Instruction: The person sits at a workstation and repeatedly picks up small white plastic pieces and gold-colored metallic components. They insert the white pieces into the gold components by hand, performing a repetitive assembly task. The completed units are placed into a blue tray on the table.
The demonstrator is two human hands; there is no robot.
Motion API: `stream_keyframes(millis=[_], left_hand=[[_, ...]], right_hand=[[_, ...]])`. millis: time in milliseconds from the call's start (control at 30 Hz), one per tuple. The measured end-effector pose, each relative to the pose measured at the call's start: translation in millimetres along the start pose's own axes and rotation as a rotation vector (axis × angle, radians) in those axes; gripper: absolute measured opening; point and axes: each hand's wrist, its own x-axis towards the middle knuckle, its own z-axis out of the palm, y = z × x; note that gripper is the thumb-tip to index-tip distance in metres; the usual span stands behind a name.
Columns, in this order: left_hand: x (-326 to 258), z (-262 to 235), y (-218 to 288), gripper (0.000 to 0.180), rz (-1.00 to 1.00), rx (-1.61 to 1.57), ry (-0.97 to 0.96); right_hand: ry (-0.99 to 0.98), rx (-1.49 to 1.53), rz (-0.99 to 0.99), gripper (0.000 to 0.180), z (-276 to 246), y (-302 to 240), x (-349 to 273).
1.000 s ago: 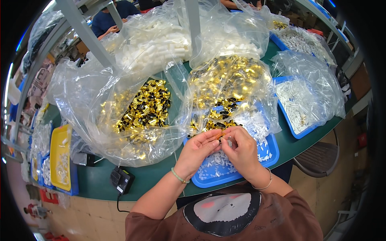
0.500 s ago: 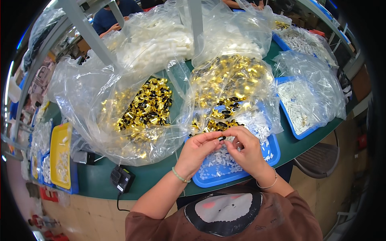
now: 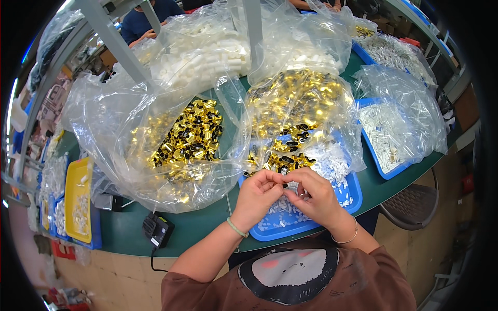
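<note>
1. Landmark: the blue tray [image 3: 270, 236], set on the green table [image 3: 124, 236] in front of the person.
2. Piece in hand: a small black part [image 3: 285, 185], held above the blue tray and mostly covered by fingers; details too small to read.
3. Left hand [image 3: 259, 194]: grip closed, thumb and forefinger pinched on the black part.
4. Right hand [image 3: 316, 194]: forefinger tip right at the part, thumb just below. Cannot tell whether this grip is closed on it or only touching.
5. Change over the last half second: left fingers have curled in and the hands have drawn together — the part shows less than it did. Judgement: fine two-handed handling of one piece, both hands now engaged.
6. In the blue tray: loose white pieces [image 3: 332, 166]; gold-and-black parts [image 3: 288, 161] at its far side, spilling from a clear bag [image 3: 342, 119].
7. Left of the blue tray: a large bag [image 3: 104, 124] with more gold parts [image 3: 192, 132]; nearer the table edge, a black device [image 3: 157, 231]; farther left, a yellow tray [image 3: 78, 172].
8. Right of the blue tray: a side tray [image 3: 391, 173] of white sticks [image 3: 383, 147].
</note>
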Motion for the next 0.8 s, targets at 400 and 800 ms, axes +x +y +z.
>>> stream_keyframes(millis=[400, 800], left_hand=[[-0.7, 0.4, 16.8, 0.019, -0.066, -0.033, -0.062], [-0.9, 0.4, 5.6, 0.019, 0.025, 0.064, -0.024]], right_hand=[[0.100, -0.017, -0.018, 0.033, 0.4, 2.7, 1.4], [0.026, -0.031, -0.038, 0.036, 0.1, 3.3, 1.1]])
